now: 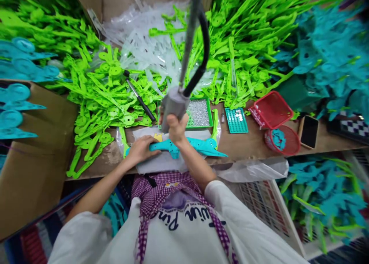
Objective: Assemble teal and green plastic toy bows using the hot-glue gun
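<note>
My right hand (pixel 178 129) is wrapped round the grey body of a hanging electric screwdriver (pixel 174 102), held upright above the work. Its tip is hidden behind my hand. Beneath it a long blue plastic part (pixel 198 144) lies across a white cloth (pixel 161 162) at the table's front edge. My left hand (pixel 142 150) grips the left end of this part, fingers closed over it. Lime-green plastic pieces (pixel 215 127) show at both ends of the blue part. Just behind the work is a green tray (pixel 211 117) of small silver bits, probably screws.
Piles of lime-green parts (pixel 95 87) cover the table's back and left. A black-handled tool (pixel 140 96) lies on them. To the right are a teal tray (pixel 236 121), red baskets (pixel 284 141) and a phone (pixel 308 131). A cardboard box (pixel 37 160) stands at left.
</note>
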{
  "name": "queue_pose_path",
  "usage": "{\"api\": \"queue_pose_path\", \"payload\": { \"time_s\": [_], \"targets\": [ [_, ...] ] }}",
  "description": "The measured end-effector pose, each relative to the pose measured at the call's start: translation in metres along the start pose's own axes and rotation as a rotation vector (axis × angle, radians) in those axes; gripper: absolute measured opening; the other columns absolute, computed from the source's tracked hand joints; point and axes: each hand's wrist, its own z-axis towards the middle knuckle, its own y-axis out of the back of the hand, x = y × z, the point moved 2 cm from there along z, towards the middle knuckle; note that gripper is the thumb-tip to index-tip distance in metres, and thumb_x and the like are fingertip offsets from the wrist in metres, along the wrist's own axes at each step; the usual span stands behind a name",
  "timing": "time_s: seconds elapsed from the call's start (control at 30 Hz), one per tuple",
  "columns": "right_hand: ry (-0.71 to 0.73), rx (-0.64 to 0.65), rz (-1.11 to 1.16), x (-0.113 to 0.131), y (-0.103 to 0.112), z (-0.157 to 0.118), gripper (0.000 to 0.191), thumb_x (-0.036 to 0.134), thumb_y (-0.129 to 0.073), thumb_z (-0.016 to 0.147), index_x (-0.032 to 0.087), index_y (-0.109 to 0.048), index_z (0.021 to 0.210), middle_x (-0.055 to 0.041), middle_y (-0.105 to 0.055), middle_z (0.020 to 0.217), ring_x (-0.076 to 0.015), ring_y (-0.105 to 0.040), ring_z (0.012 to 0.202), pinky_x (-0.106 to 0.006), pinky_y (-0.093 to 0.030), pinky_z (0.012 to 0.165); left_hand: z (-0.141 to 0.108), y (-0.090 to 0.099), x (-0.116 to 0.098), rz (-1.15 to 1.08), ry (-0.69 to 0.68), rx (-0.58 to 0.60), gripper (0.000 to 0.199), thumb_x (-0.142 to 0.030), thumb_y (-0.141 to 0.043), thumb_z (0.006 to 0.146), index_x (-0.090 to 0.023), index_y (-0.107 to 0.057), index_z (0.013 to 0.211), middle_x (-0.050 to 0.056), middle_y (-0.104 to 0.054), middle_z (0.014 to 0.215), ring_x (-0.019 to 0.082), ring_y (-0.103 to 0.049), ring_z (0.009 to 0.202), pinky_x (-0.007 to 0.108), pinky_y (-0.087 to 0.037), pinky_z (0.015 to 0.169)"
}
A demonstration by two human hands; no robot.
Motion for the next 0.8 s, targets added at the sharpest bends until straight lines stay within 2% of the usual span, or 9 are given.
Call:
{"api": "queue_pose_path", "payload": {
  "time_s": [0.13,0.23,0.3,0.4,0.47,0.57,0.8],
  "targets": [
    [0.063,-0.148,-0.041,0.009,0.063,0.001,0.062,0.085,-0.056,0.069,0.023,-0.065,0.075,0.0021,-0.057,0.058,-0.0137,-0.058,0.049,-0.029,-0.049,0.046,0.0,0.004,-0.003,-0.006,0.011,0.006,0.036,-0.044,-0.074,0.081,-0.023,-0.069,0.11,0.007,-0.071,0.11,0.028,-0.066,0.106,0.041,-0.052,0.091],
    [0.076,-0.273,-0.079,0.014,0.089,0.01,0.071,0.091,-0.043,0.072,0.024,-0.064,0.076,0.0024,-0.056,0.056,-0.0119,-0.054,0.042,-0.027,-0.045,0.041,0.0,0.004,-0.003,-0.031,0.003,0.004,0.036,-0.045,-0.073,0.082,-0.023,-0.068,0.11,0.007,-0.071,0.111,0.028,-0.065,0.108,0.041,-0.051,0.093],
    [0.075,-0.31,-0.089,0.012,0.093,0.019,0.075,0.093,-0.035,0.073,0.024,-0.064,0.077,0.0021,-0.055,0.056,-0.0112,-0.053,0.041,-0.026,-0.043,0.04,0.0,0.003,-0.003,-0.029,0.007,0.01,0.037,-0.046,-0.072,0.083,-0.022,-0.068,0.11,0.008,-0.071,0.113,0.029,-0.064,0.11,0.043,-0.05,0.094],
    [0.069,-0.25,-0.08,0.0,0.087,0.027,0.074,0.093,-0.038,0.071,0.024,-0.063,0.075,0.0024,-0.054,0.055,-0.0111,-0.053,0.041,-0.026,-0.043,0.04,0.0,0.001,-0.002,-0.012,0.021,0.022,0.038,-0.047,-0.071,0.083,-0.021,-0.068,0.112,0.009,-0.07,0.115,0.031,-0.064,0.111,0.044,-0.05,0.095],
    [0.056,-0.226,-0.059,-0.01,0.084,0.028,0.072,0.093,-0.042,0.069,0.023,-0.062,0.073,0.0024,-0.054,0.055,-0.0113,-0.054,0.042,-0.026,-0.042,0.039,0.0,0.001,-0.003,-0.003,0.026,0.022,0.04,-0.048,-0.071,0.084,-0.021,-0.068,0.114,0.01,-0.07,0.117,0.031,-0.064,0.113,0.045,-0.05,0.096],
    [0.044,-0.262,-0.009,-0.021,0.083,0.024,0.073,0.094,-0.044,0.068,0.023,-0.063,0.074,0.0018,-0.056,0.057,-0.0118,-0.056,0.043,-0.026,-0.042,0.038,-0.001,0.0,-0.003,0.015,0.019,0.023,0.042,-0.048,-0.071,0.085,-0.021,-0.068,0.117,0.011,-0.069,0.119,0.031,-0.064,0.113,0.045,-0.05,0.097],
    [0.115,-0.251,0.029,-0.028,0.085,0.024,0.066,0.087,-0.048,0.074,0.023,-0.064,0.078,0.0025,-0.056,0.059,-0.011,-0.054,0.04,-0.026,-0.043,0.039,0.0,-0.002,0.0,-0.002,-0.009,0.011,0.041,-0.05,-0.07,0.086,-0.021,-0.067,0.116,0.01,-0.07,0.115,0.03,-0.063,0.111,0.044,-0.05,0.096]
  ]
}}
